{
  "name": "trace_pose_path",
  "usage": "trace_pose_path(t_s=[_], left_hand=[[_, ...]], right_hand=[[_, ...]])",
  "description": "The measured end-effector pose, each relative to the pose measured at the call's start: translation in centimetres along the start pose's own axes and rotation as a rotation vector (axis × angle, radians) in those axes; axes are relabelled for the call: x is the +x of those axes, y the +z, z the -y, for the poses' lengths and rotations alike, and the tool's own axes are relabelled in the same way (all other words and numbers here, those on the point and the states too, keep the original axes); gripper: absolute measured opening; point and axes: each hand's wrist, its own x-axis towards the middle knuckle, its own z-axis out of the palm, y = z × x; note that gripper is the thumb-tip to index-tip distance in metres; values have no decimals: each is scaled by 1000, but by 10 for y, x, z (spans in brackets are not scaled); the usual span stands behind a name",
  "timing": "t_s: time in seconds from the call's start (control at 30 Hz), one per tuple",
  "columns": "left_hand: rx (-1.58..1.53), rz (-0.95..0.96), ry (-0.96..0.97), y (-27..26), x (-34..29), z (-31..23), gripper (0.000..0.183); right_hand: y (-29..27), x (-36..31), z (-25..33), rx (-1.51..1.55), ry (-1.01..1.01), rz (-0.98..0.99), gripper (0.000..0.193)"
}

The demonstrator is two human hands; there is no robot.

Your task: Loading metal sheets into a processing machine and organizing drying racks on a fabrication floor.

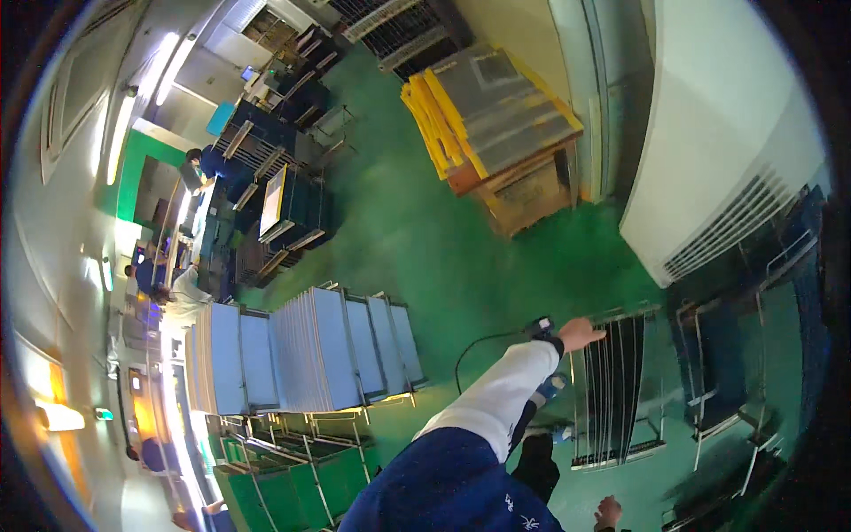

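My left arm, in a navy short sleeve over a white long sleeve, reaches up and right. My left hand [581, 334] is at the near upper corner of a wire rack [612, 461] that holds several thin dark panels [628, 381] on edge. One finger or the thumb points outward, and nothing shows in the hand; whether it touches the rack is unclear. A black device with a cable [541, 328] sits at that wrist. Low in the picture, apart from the rack, my right hand [608, 512] has its fingers loosely bent and apart, holding nothing visible.
Another rack [709, 417] stands right of the first. Racks of pale blue boards [301, 355] stand left, by a green-panelled rack [292, 483]. Yellow-edged screens [505, 102] are stacked on a wooden stand [532, 199]. Green floor [381, 204] lies between. People [217, 164] are at the far left.
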Motion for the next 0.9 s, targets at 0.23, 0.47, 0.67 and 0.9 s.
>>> trace_pose_path(t_s=[0.23,0.47,0.67,0.9], left_hand=[[-105,37,-114,23,57,-5,42],[-216,19,-318,70,113,0,61],[-361,-25,-356,103,162,15,70],[-310,-129,-260,165,201,61,71]], right_hand=[[-41,151,-77,108,42,16,45],[-19,141,-30,304,118,-115,73],[-6,181,-47,577,72,-97,89],[28,223,-43,826,123,-117,88]])
